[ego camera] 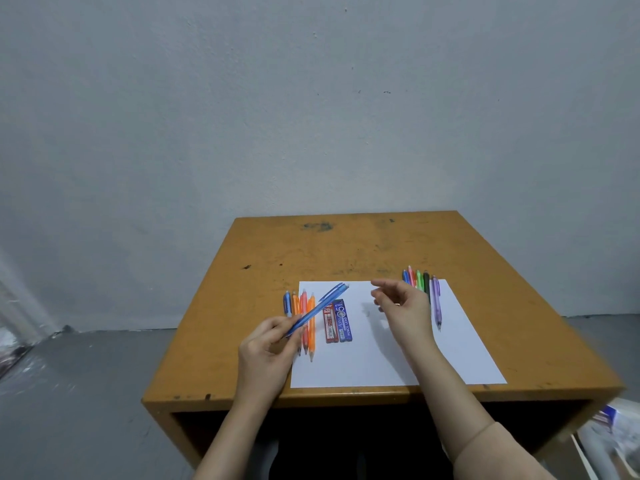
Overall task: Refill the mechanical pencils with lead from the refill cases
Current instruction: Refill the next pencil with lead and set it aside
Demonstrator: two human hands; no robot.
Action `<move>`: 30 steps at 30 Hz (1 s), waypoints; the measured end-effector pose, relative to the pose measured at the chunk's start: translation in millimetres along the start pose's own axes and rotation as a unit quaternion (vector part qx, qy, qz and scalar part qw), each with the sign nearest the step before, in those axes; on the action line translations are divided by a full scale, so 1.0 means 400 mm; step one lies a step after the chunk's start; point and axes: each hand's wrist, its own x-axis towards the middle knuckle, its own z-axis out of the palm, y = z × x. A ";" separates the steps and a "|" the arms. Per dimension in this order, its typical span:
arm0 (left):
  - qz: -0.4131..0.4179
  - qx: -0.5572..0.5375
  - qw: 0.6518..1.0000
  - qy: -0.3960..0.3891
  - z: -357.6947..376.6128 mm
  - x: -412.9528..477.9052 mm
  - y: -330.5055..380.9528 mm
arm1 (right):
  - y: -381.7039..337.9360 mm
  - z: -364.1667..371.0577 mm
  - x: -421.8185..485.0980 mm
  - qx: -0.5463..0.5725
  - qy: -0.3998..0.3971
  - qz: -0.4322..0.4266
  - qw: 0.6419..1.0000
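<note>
Left hand (pixel 268 344) grips the blue pencil (pixel 320 306) low on its barrel, slanted up-right over the left row of pencils (pixel 311 337); right hand (pixel 403 306) hovers above the paper (pixel 381 362), fingers loose, looks empty; refill cases (pixel 343 322) lie flat between the hands; bare sheet toward the near table (pixel 346 244) edge; right pencils (pixel 437 303) partly hidden behind that hand.
</note>
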 end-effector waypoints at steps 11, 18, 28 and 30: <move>-0.008 0.009 1.000 0.003 0.002 0.003 -0.003 | 0.057 0.012 0.013 -0.262 -0.043 -0.009 0.964; -0.009 0.017 1.000 -0.002 0.001 0.003 0.003 | 0.055 0.016 0.014 -0.290 -0.036 -0.010 0.956; -0.021 0.014 1.000 -0.007 0.001 0.003 0.005 | 0.029 0.002 -0.002 -0.218 -0.029 0.024 0.975; -0.025 0.013 1.000 -0.009 0.001 0.004 0.008 | 0.015 0.000 -0.006 -0.176 -0.033 0.032 0.983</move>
